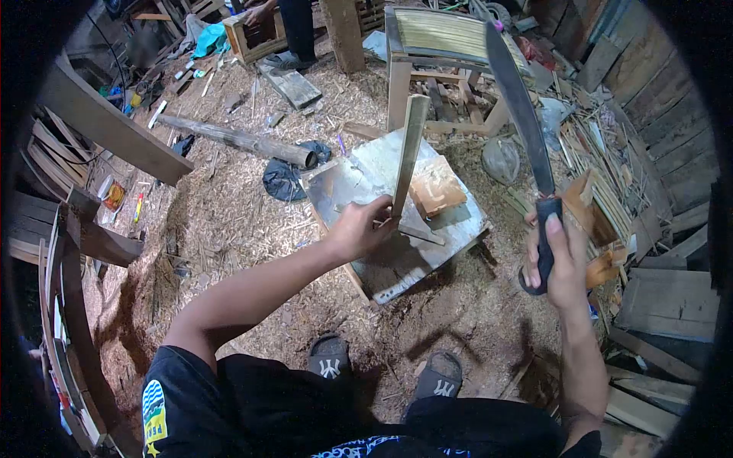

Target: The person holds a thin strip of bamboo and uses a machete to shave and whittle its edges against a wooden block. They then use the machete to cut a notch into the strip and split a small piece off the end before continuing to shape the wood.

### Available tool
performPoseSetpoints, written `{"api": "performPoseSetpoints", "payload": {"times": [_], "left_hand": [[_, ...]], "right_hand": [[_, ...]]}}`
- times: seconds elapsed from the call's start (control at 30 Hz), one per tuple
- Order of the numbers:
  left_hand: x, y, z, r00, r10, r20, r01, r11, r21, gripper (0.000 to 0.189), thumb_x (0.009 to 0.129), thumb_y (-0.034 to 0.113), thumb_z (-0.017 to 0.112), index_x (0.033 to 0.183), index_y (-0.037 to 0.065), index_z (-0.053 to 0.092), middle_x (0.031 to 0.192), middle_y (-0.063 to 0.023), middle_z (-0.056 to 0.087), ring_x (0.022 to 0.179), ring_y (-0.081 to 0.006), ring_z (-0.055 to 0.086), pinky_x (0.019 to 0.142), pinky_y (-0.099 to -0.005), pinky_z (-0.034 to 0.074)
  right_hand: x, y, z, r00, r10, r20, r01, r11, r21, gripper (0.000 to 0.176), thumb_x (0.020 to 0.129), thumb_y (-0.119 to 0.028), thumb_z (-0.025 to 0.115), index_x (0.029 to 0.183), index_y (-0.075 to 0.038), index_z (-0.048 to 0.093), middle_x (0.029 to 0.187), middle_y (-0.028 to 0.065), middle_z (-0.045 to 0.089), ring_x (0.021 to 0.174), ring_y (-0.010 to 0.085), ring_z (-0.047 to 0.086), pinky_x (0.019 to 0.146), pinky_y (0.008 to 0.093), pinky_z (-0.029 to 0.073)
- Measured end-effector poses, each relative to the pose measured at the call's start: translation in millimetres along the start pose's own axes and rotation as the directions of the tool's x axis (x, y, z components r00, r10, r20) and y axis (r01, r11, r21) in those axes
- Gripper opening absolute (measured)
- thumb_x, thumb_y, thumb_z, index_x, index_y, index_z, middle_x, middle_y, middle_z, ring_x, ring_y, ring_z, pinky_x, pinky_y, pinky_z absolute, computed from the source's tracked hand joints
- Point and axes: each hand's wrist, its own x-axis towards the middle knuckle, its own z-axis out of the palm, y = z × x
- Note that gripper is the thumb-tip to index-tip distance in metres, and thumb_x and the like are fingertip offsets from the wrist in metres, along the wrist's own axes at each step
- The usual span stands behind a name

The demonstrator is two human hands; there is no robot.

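Note:
My left hand (365,227) is closed around the lower part of a narrow wooden strip (411,145), which stands nearly upright above a low board (343,183) with a worn, pale top. In my right hand (561,256) is a machete (519,99), gripped by its black handle. Its long dark blade points up, to the right of the strip and apart from it. A small wooden block (438,187) lies on the board just right of the strip. The lower end of the strip is partly hidden by my left hand.
A bench with a slatted top (443,34) stands beyond the board. A round log (237,141) and a black plastic bag (284,179) lie left on shavings-covered ground. Timber (657,305) is piled at the right. Another person's leg (298,30) shows at the top.

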Motion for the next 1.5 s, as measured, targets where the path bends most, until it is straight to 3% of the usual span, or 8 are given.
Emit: {"api": "performPoseSetpoints", "payload": {"times": [0.07, 0.27, 0.37, 1.03, 1.1, 1.23, 1.3, 1.5], "left_hand": [[0.2, 0.7, 0.5, 1.000, -0.021, 0.019, 0.021, 1.000, -0.005, 0.018, 0.090, 0.014, 0.069, 0.103, 0.005, 0.059, 0.093, -0.0166, 0.074, 0.084, -0.0343, 0.073, 0.072, -0.0416, 0.060], [-1.5, -4.0, 6.2, 1.000, -0.016, -0.003, 0.016, 1.000, 0.007, 0.019, 0.089, 0.013, 0.071, 0.102, 0.005, 0.059, 0.094, -0.0163, 0.074, 0.086, -0.0335, 0.074, 0.073, -0.0411, 0.060], [-1.1, -3.9, 5.9, 1.000, -0.007, -0.010, 0.007, 1.000, 0.009, 0.021, 0.089, 0.015, 0.073, 0.102, 0.005, 0.059, 0.092, -0.0154, 0.074, 0.086, -0.0324, 0.074, 0.072, -0.0394, 0.061], [-1.1, -0.7, 4.1, 0.999, 0.040, -0.009, -0.040, 0.999, 0.019, 0.019, 0.090, 0.013, 0.068, 0.104, 0.006, 0.058, 0.092, -0.0167, 0.074, 0.084, -0.0368, 0.073, 0.073, -0.0438, 0.060], [-1.5, -0.2, 3.5, 1.000, 0.024, 0.007, -0.024, 0.999, 0.030, 0.019, 0.090, 0.013, 0.069, 0.104, 0.006, 0.058, 0.092, -0.0170, 0.074, 0.084, -0.0367, 0.073, 0.073, -0.0434, 0.060], [-1.9, -0.8, 4.1, 1.000, 0.029, -0.005, -0.029, 1.000, 0.000, 0.019, 0.090, 0.013, 0.069, 0.104, 0.006, 0.058, 0.092, -0.0170, 0.074, 0.084, -0.0367, 0.073, 0.073, -0.0433, 0.060], [-2.7, 0.6, 3.5, 1.000, 0.003, 0.008, -0.003, 1.000, -0.002, 0.019, 0.090, 0.012, 0.068, 0.104, 0.006, 0.058, 0.092, -0.0170, 0.074, 0.085, -0.0368, 0.073, 0.073, -0.0432, 0.060], [-4.9, -1.3, 2.8, 1.000, 0.017, 0.010, -0.016, 0.999, -0.031, 0.019, 0.089, 0.010, 0.068, 0.104, 0.005, 0.057, 0.094, -0.0179, 0.074, 0.087, -0.0367, 0.073, 0.075, -0.0429, 0.059]], "right_hand": [[-14.1, -28.6, 17.8, 0.994, -0.051, 0.093, 0.057, 0.997, -0.054, 0.049, 0.106, -0.038, 0.048, 0.135, 0.002, 0.049, 0.069, 0.0017, 0.052, 0.044, 0.0062, 0.042, 0.041, 0.0221, 0.036], [-25.1, -50.2, 68.8, 0.938, -0.292, 0.189, 0.322, 0.934, -0.154, 0.061, 0.105, -0.031, 0.050, 0.156, -0.005, 0.030, 0.077, 0.0024, 0.058, 0.058, 0.0053, 0.047, 0.053, 0.0216, 0.040], [-22.8, -47.2, 73.3, 0.929, -0.302, 0.216, 0.339, 0.927, -0.163, 0.060, 0.106, -0.036, 0.046, 0.157, -0.008, 0.030, 0.073, 0.0003, 0.053, 0.046, 0.0011, 0.038, 0.042, 0.0170, 0.033], [-20.5, -53.9, 81.1, 0.960, -0.197, 0.200, 0.225, 0.966, -0.129, 0.056, 0.106, -0.038, 0.049, 0.154, -0.014, 0.037, 0.067, -0.0012, 0.047, 0.044, 0.0020, 0.038, 0.042, 0.0176, 0.033], [-24.1, -62.7, 81.6, 0.978, -0.109, 0.178, 0.132, 0.983, -0.125, 0.048, 0.106, -0.025, 0.050, 0.151, -0.009, 0.043, 0.079, -0.0047, 0.050, 0.064, 0.0035, 0.043, 0.057, 0.0193, 0.036], [-24.3, -63.7, 85.5, 0.977, -0.114, 0.178, 0.144, 0.975, -0.168, 0.048, 0.106, -0.024, 0.050, 0.151, -0.009, 0.043, 0.079, -0.0047, 0.050, 0.064, 0.0036, 0.043, 0.056, 0.0194, 0.035], [-20.6, -55.1, 86.8, 0.961, -0.213, 0.178, 0.244, 0.954, -0.176, 0.052, 0.107, -0.031, 0.047, 0.154, -0.012, 0.037, 0.067, -0.0017, 0.047, 0.044, 0.0012, 0.037, 0.041, 0.0178, 0.034], [-26.8, -64.2, 91.0, 0.958, -0.179, 0.226, 0.212, 0.968, -0.134, 0.050, 0.107, -0.026, 0.045, 0.154, -0.012, 0.037, 0.064, -0.0025, 0.045, 0.043, 0.0018, 0.036, 0.040, 0.0183, 0.035]]}}
